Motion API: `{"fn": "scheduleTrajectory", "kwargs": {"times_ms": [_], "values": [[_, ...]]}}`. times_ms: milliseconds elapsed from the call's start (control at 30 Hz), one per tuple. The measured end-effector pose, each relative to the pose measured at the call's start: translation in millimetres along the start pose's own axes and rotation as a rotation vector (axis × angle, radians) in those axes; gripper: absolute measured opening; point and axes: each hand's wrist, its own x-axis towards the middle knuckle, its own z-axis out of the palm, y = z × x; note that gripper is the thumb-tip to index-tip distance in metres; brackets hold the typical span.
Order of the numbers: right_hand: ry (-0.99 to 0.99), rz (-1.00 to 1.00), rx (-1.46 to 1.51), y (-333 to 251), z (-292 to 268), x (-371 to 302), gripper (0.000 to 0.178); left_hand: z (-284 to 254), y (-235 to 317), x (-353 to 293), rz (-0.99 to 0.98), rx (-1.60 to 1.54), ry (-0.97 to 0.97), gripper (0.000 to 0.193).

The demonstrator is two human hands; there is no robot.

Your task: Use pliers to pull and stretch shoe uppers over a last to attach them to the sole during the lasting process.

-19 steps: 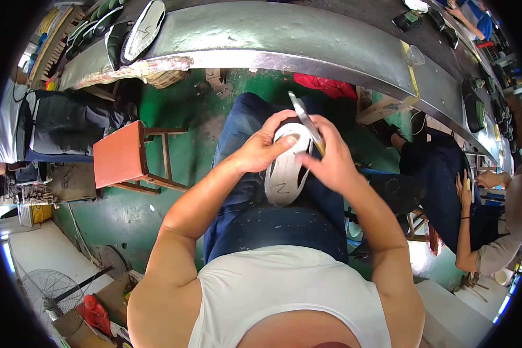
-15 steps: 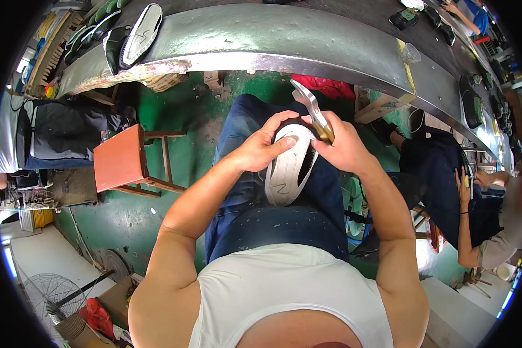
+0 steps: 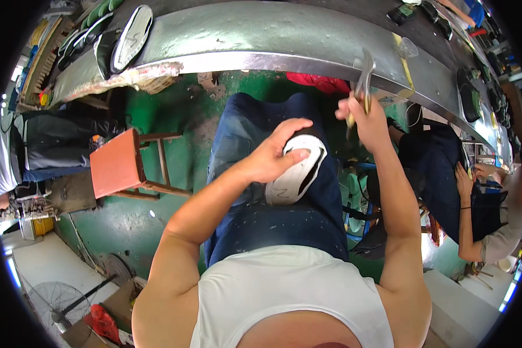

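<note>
Over my lap, my left hand (image 3: 274, 158) grips a shoe (image 3: 285, 191) with a pale underside facing up and dark material at its toe. The thumb presses on the pale surface, and the fingers wrap round the toe's far left side. A dark gap runs along the shoe's right edge. My right hand (image 3: 370, 122) is raised to the right, apart from the shoe. It is closed round pincers (image 3: 365, 72) with a curved silver head and yellowish handles. Motion blurs their details, and the head points up toward the bench edge.
A long metal-topped bench (image 3: 238, 35) curves across the far side, with shoes (image 3: 132, 37) at its left. A reddish-brown stool (image 3: 116, 165) stands to my left. At right sits another person (image 3: 487, 232). A fan (image 3: 58, 307) is at lower left.
My right hand has lifted the pincers off the shoe and carried them right. My left hand still grips the shoe, which has tilted slightly, its toe end shifting right.
</note>
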Motion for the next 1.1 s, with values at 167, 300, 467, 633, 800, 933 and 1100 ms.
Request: {"fn": "scheduleTrajectory", "kwargs": {"times_ms": [167, 300, 467, 633, 800, 933, 1100], "values": [[-0.407, 0.293, -0.131, -25.5, 19.0, -108.1, 0.034, -19.8, -23.8, -4.0, -0.192, -0.274, 0.155, 0.052], [-0.619, 0.388, -0.052, -2.3, 30.4, -116.2, 0.038, -23.3, -19.1, -4.6, -0.214, -0.255, 0.111, 0.053], [-0.578, 0.466, 0.183, -19.2, 39.4, -94.5, 0.026, -29.1, -17.3, -5.2, -0.213, -0.188, 0.094, 0.054], [-0.684, 0.534, 0.066, -11.9, 38.2, -79.7, 0.03, -31.1, -24.2, -4.7, -0.183, -0.036, 0.191, 0.045], [-0.434, 0.037, -0.426, 41.6, 59.6, -88.7, 0.028, -33.0, -47.5, -6.4, -0.147, -0.2, 0.252, 0.041], [-0.293, -0.178, -0.468, 62.5, 68.7, -93.6, 0.031, -34.6, -57.0, -6.7, -0.175, -0.313, 0.24, 0.04], [-0.46, 0.076, -0.582, 8.1, 56.6, -98.8, 0.033, -32.3, -35.5, -8.3, -0.196, -0.234, 0.297, 0.039]]}}
